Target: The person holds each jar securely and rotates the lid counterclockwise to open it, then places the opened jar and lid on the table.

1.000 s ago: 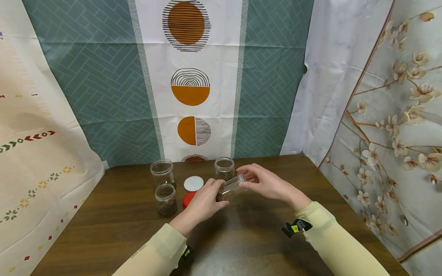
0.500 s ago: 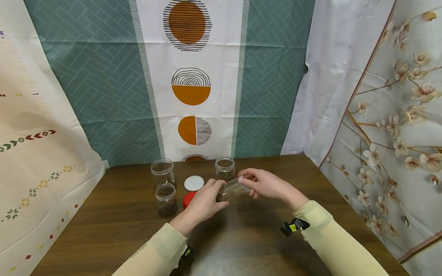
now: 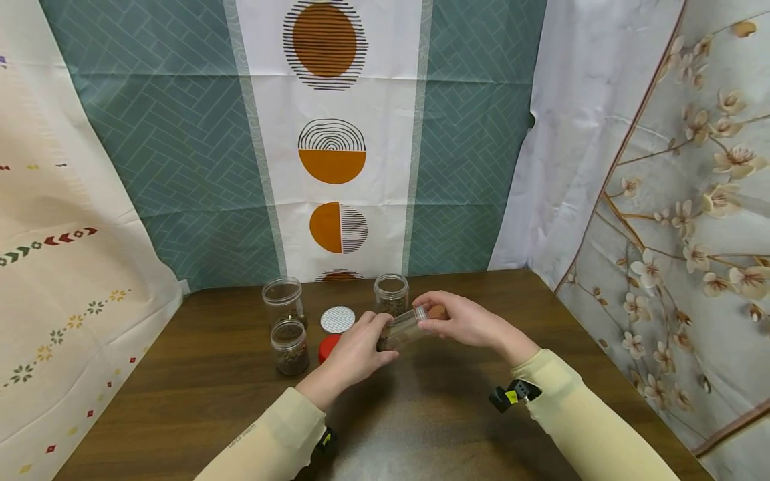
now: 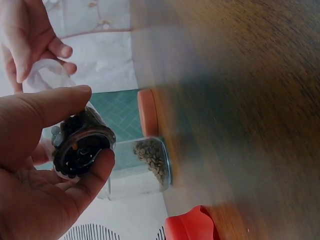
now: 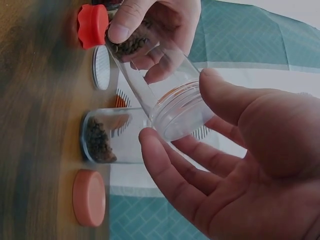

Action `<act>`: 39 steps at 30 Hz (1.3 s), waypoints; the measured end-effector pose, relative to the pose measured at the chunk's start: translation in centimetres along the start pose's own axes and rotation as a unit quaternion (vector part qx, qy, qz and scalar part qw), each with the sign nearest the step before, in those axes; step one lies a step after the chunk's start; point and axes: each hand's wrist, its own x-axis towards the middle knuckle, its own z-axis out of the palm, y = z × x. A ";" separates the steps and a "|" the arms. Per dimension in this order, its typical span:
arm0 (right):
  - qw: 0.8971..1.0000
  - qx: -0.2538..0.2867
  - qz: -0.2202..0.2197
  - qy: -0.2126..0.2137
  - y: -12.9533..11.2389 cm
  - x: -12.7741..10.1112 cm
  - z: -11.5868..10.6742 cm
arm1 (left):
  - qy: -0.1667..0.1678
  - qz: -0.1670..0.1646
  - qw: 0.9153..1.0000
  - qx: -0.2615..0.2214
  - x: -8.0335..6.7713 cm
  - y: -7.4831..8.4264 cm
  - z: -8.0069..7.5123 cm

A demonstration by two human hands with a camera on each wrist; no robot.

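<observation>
My left hand [image 3: 353, 346] grips a clear jar [image 3: 402, 329] round its base end, tilting it above the table. Dark, bean-like pieces [image 5: 131, 44] lie gathered toward that end. At the jar's raised right end is a translucent, ridged lid [image 5: 182, 117]. My right hand [image 3: 462, 319] pinches this lid, thumb on one side and forefinger on the other, with the remaining fingers loosely bent underneath. Just behind the held jar stands a lidless jar [image 3: 391, 292] with brown pieces in its bottom. A peach-coloured lid [image 5: 89, 198] stands on the table near it.
Two lidless jars, a taller one [image 3: 281, 300] and a shorter one [image 3: 290, 354], stand at the left with brown pieces inside. A white-faced lid [image 3: 337, 320] and a red lid [image 3: 327, 347] lie between them and my left hand. Fabric hangs behind the wooden table [image 3: 222, 387].
The right hand's fingers closed over the jar's end and turned, then shifted back round it, uncovering the lid and the peach lid behind. The left hand and jar stay nearly still.
</observation>
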 end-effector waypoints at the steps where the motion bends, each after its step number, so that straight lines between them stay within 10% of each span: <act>1: 1.000 -0.005 -0.003 0.001 0.0 0.0 0.0 | -0.001 -0.002 1.000 -0.001 0.0 0.0 0.0; 27: 0.998 0.042 -0.053 0.016 0.4 -0.1 0.3 | -0.001 -0.003 1.000 -0.007 -0.2 0.1 -0.1; 39: 0.995 0.079 0.066 -0.010 0.4 0.2 0.2 | -0.001 0.000 1.000 -0.004 -0.1 0.1 0.1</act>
